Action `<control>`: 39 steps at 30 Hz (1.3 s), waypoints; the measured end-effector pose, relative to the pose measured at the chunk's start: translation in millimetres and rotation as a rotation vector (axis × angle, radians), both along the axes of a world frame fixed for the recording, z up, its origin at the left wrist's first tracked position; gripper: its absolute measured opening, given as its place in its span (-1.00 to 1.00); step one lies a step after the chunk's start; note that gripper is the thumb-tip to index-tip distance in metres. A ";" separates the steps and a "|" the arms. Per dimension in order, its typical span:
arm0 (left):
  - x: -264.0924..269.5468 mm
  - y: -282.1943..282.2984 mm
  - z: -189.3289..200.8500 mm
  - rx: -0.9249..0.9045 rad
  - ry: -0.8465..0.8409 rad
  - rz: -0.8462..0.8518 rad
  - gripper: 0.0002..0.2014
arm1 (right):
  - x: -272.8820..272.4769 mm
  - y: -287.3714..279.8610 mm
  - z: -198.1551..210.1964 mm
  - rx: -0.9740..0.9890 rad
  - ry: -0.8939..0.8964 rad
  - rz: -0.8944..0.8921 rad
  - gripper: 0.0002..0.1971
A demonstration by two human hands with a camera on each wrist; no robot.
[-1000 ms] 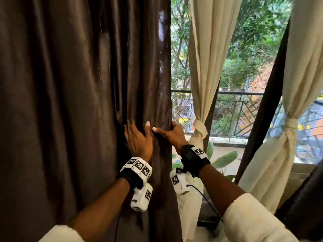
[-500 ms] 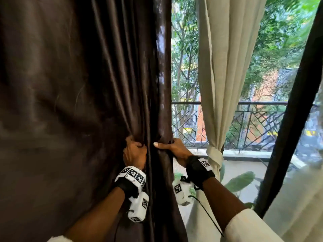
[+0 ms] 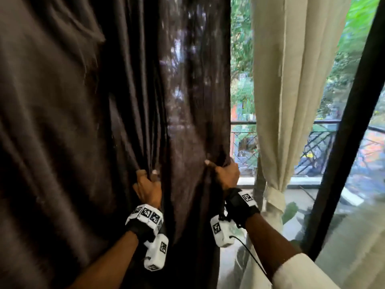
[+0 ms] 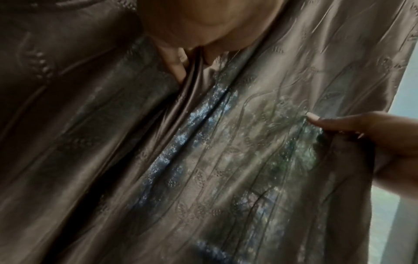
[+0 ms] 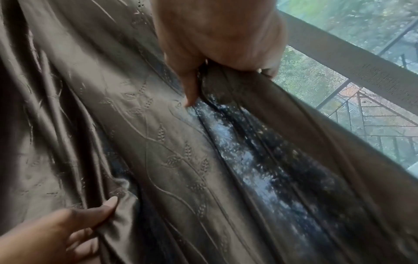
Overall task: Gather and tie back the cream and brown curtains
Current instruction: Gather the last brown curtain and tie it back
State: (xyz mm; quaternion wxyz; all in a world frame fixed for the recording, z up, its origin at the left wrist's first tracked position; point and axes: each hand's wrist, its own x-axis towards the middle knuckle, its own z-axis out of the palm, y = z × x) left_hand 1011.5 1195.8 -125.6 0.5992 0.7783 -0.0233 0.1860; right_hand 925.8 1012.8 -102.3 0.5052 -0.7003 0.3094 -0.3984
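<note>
A dark brown satin curtain (image 3: 87,122) with an embossed leaf pattern (image 5: 172,157) fills the left and centre of the head view. My left hand (image 3: 148,184) grips a bunch of its folds; in the left wrist view its palm (image 4: 203,26) is pressed into the cloth (image 4: 226,160). My right hand (image 3: 226,174) grips the curtain's right edge, thumb on the front and fingers curled behind (image 5: 226,44). The hands are about a forearm's width apart. A cream curtain (image 3: 277,80) hangs to the right, tied with a knot (image 3: 275,197).
Behind the curtains a glass door shows a balcony railing (image 3: 312,147) and green trees. A dark vertical door frame (image 3: 350,126) crosses the right side. Another cream curtain (image 3: 354,247) lies at the lower right. A green leaf (image 3: 289,211) shows below the knot.
Both hands went from lying on the brown curtain to gripping it. They have since moved apart, the right one drawing the curtain's edge rightward, spreading the cloth between them.
</note>
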 end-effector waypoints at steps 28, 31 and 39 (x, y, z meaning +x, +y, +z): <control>-43.4 39.5 -2.1 0.187 -0.045 -0.402 -0.62 | -27.8 94.1 -7.4 0.171 -0.084 -0.026 -0.20; -42.1 31.6 -8.9 0.208 0.035 -0.449 -0.60 | -23.9 100.7 -6.3 -0.148 0.069 -0.111 -0.05; -47.8 11.7 -26.4 0.084 0.082 -0.614 -0.43 | -20.7 118.8 1.9 0.461 -0.222 0.624 -0.40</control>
